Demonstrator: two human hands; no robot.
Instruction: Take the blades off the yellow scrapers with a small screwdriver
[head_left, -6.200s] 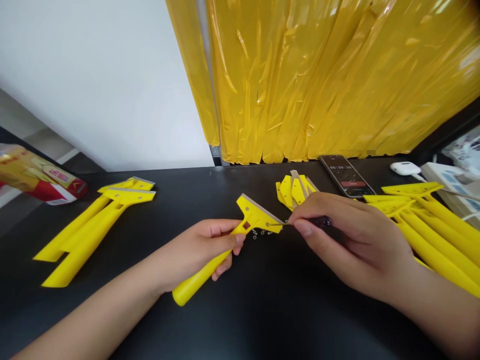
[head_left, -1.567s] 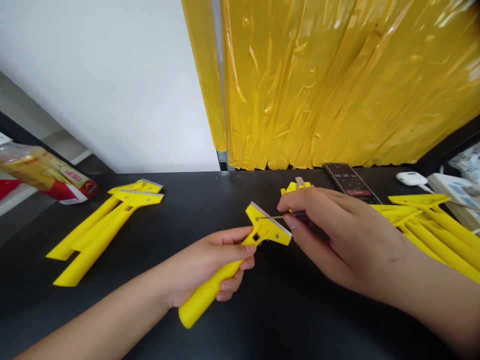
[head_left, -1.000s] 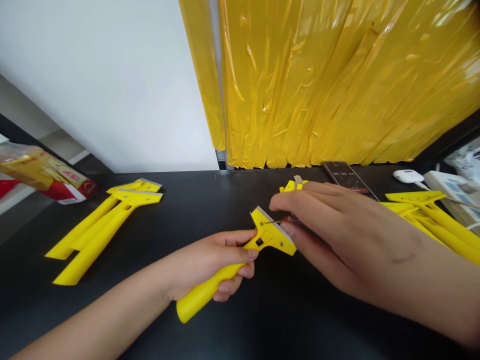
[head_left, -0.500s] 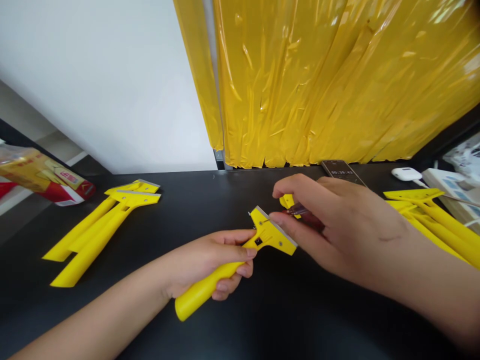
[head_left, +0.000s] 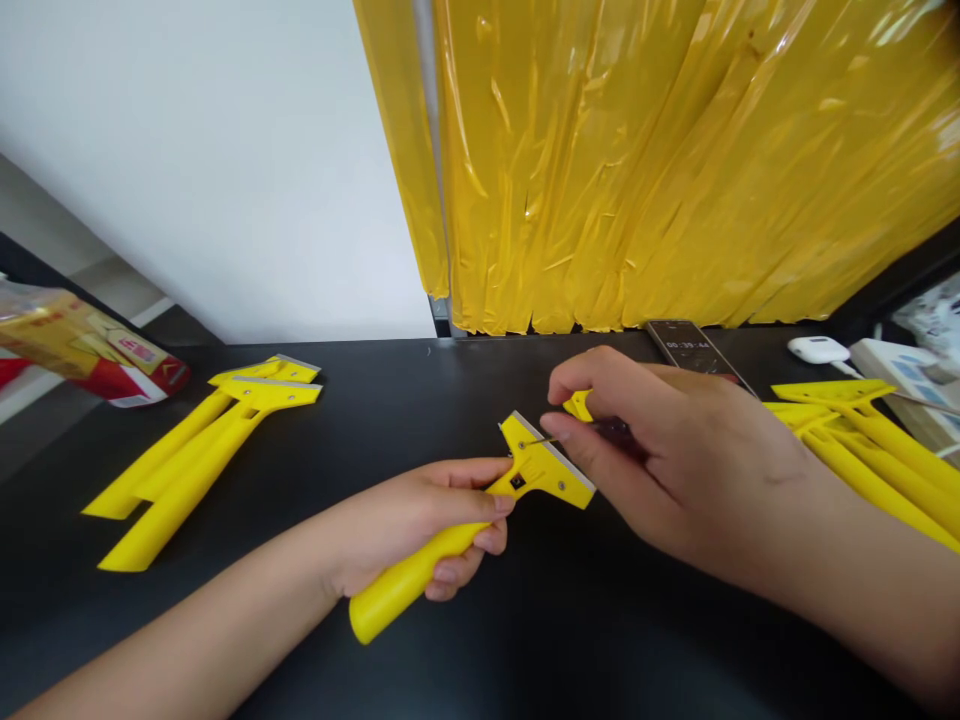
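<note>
My left hand (head_left: 442, 525) is wrapped round the neck of a yellow scraper (head_left: 420, 575), whose head with a metal blade edge points up and right. Two screws show on that head. Between thumb and fingers of my right hand (head_left: 660, 430) is a thin screwdriver (head_left: 551, 438); its shaft reaches to the upper screw (head_left: 522, 444) on the scraper head. Most of the screwdriver's handle is hidden in the palm. Behind the right fingers, a small part of another yellow piece (head_left: 577, 404) shows on the black table.
Assembled yellow scrapers (head_left: 199, 435) lie at the left, near a red and gold package (head_left: 97, 350). At the right lie several yellow scraper parts (head_left: 862, 440), a phone (head_left: 694, 350), a white earbud case (head_left: 817, 349) and a white box (head_left: 900, 365). Yellow plastic film (head_left: 615, 170) hangs behind.
My right fingers have shifted on the screwdriver, and more of its thin shaft shows at the screw. My left hand and the scraper have stayed in place.
</note>
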